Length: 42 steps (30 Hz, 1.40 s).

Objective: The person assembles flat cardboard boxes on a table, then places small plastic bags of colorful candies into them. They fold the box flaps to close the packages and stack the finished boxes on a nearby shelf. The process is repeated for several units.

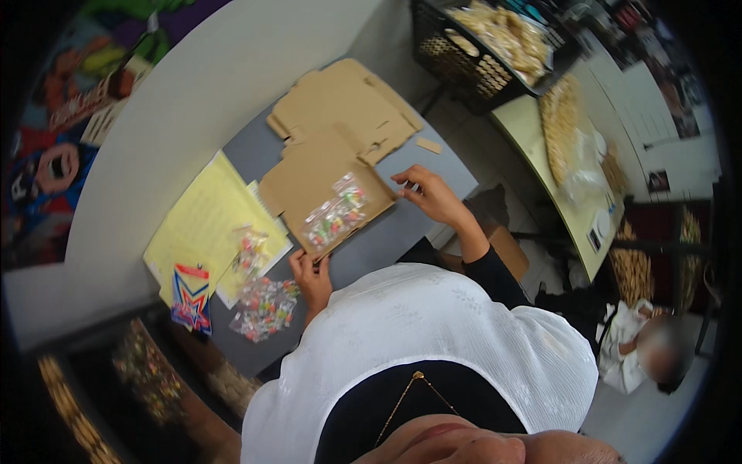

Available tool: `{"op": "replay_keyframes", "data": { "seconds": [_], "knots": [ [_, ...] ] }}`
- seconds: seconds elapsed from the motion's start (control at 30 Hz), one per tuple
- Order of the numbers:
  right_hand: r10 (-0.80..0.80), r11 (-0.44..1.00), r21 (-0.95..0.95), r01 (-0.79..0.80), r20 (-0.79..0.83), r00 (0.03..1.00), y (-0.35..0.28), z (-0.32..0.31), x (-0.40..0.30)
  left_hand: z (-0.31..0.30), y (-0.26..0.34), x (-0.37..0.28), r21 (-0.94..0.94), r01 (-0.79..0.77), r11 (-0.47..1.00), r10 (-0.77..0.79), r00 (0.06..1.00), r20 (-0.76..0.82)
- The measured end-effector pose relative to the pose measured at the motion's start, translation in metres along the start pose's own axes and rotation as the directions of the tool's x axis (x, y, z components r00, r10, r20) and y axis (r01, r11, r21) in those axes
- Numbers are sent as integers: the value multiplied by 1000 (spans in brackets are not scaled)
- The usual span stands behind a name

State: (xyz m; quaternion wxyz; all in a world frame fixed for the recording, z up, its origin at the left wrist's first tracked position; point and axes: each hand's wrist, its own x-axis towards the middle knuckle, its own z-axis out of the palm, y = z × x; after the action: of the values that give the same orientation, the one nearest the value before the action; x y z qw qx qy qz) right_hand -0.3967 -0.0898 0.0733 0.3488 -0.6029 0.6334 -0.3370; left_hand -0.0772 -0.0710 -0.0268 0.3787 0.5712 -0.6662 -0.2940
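An open cardboard mailer box (313, 174) lies on the grey table before me. Several small clear zip bags of colourful sweets (336, 217) sit in a row along its near side. My left hand (313, 278) pinches the near left corner of the box between thumb and fingers. Beside the right end of the box hovers my right hand (432, 194), its fingers bent and apart, with nothing visible in them. More bagged sweets (266, 307) are piled to the left of my left hand, and a few bags (250, 249) rest on yellow paper.
Behind the box lies a flattened cardboard box (348, 104), with a small cardboard strip (429, 145) nearby. Yellow sheets (203, 214) and a star-printed packet (191, 298) are at left. A black crate (475, 58) stands at back right, near a side table (522, 127). A person (629, 354) is at far right.
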Motion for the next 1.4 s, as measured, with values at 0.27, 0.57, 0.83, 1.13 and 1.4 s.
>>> {"op": "replay_keyframes", "data": {
  "seconds": [0.27,0.57,0.83,1.13,1.4],
  "knots": [
    [-288,848,-475,235,-40,957,-16,61,31,0,10,1,-13,59,998,-59,998,-18],
    [-233,737,-634,235,87,969,-7,75,37,2,2,1,0,-12,1000,12,999,-30],
    [-260,819,-507,269,90,961,-41,76,44,-1,3,0,-57,47,997,-47,999,-10],
    [-568,712,-180,679,421,707,-96,168,59,-9,10,1,-24,-21,999,21,1000,-16],
    [-423,481,-348,805,712,561,-107,253,44,10,-18,-4,147,168,975,-181,980,84]
  ]
}}
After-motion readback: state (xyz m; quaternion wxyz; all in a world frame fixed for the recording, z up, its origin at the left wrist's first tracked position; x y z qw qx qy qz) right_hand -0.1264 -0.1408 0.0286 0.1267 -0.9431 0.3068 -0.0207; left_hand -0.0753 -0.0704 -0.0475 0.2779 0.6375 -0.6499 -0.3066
